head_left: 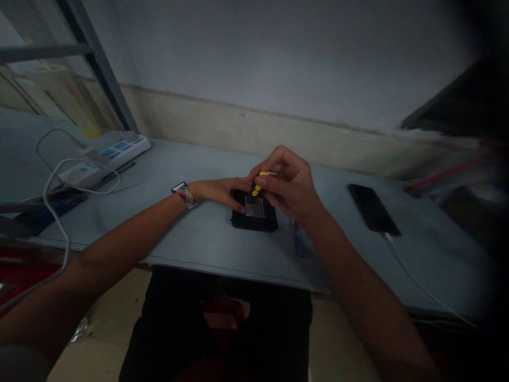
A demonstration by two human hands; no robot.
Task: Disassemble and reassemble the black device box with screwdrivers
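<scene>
A flat black box (254, 224) with rounded corners and a printed label (254, 208) on its upper face lies on the table. My left hand (226, 192) reaches over its left side, thumb and fingers pressed on the box and holding it. Above the label, my right hand (288, 183) pinches a black-and-yellow screwdriver (257, 185) by its handle, pointing down at the box. Its tip is too dark to make out. Just right of the box, partly behind my right wrist, lies a small tool with a translucent purple-blue handle (299, 243).
On the right lies a black phone (374, 209) with a white cable (413, 276) plugged in. A white power strip (107, 159) with a looped cable sits at the left, by a metal frame (107, 69) and a yellowish cup (71, 101). A wall (258, 63) closes off the back.
</scene>
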